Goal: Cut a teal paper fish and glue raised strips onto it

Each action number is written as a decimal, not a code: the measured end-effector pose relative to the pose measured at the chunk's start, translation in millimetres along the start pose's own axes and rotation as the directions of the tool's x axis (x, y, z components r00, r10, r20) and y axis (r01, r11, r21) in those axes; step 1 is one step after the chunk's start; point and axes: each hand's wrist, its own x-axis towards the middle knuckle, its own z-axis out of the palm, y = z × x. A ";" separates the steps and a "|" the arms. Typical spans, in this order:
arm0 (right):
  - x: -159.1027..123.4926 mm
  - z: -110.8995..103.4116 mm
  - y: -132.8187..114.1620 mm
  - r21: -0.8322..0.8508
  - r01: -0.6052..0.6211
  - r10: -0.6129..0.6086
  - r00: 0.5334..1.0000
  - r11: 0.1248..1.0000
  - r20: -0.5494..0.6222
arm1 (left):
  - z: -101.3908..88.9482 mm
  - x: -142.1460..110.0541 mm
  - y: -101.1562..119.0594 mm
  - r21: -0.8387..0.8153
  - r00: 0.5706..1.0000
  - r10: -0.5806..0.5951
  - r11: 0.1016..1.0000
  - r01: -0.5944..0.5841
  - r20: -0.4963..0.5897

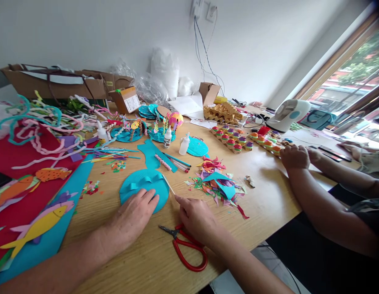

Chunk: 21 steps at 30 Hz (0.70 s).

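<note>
A round turquoise disc [125, 188] lies on the wooden table, with two raised paper loops on its top. My left hand [139, 206] rests on its near part, fingers stretched out. Beside the disc's right edge, my right hand [195, 214] pinches a thin white stick [168, 184], its far tip near the upper right rim. Red-handled scissors [191, 261] lie partly under my right hand, blades pointing left. Beyond the disc are a cut turquoise paper piece [149, 152], a twisted pink strip [163, 162] and several thin sticks [178, 161].
Colourful paper scraps [220, 183] are heaped to the right. Two glue bottles [167, 138] stand behind the disc. Paper fish [45, 224] lie on coloured sheets at left. Painted egg-carton pieces [232, 138] and a white fan [289, 115] stand farther right, near another person's hands [295, 157].
</note>
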 end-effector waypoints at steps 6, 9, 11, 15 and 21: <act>-2.6 -2.2 -1.1 0.026 -0.019 0.020 1.000 0.999 -0.015 | -2.8 1.3 0.9 -0.093 0.998 -0.060 0.994 0.061 0.016; -8.0 -1.1 -3.5 0.089 0.018 -0.009 0.995 0.996 -0.099 | -3.4 2.0 0.2 -0.109 0.997 -0.071 0.991 0.073 0.028; -10.8 0.2 -7.1 0.101 0.056 -0.044 0.992 0.993 -0.116 | -2.0 1.1 -0.9 -0.128 0.997 -0.071 0.989 0.073 0.018; -9.3 0.4 -16.1 0.043 0.078 -0.075 0.995 0.996 -0.066 | 7.3 -5.2 -4.0 -0.182 0.998 -0.054 0.982 0.049 -0.020; -0.2 -4.9 -25.0 -0.070 0.075 -0.073 0.997 0.995 0.029 | 35.1 -16.8 -10.3 -0.224 0.992 -0.037 0.975 0.008 -0.123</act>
